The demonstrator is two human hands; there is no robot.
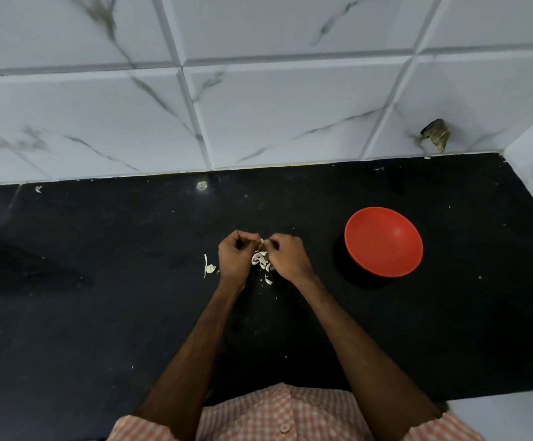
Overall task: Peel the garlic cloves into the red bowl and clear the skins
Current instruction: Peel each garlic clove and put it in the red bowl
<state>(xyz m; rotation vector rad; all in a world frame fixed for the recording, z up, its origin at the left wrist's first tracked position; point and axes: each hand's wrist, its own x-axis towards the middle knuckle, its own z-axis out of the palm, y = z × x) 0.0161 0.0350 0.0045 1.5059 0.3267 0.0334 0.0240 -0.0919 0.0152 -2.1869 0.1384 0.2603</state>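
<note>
1. Black countertop (99,281) backed by a white, grey-veined tile wall (258,106); you stand at its near edge in a checked orange-and-white shirt (274,415).
2. Your left hand (236,254) and right hand (285,254) meet at the counter's middle, fingers curled. Both pinch a small pale garlic clove (262,240) between their fingertips.
3. Loose skins (260,261) lie in a small heap on the counter, directly below the pinched clove and between your hands; a further scrap with a thin stalk (208,267) lies just left of your left hand.
4. Red bowl (383,241) stands upright to the right of your right hand — near it, not touching.
</note>
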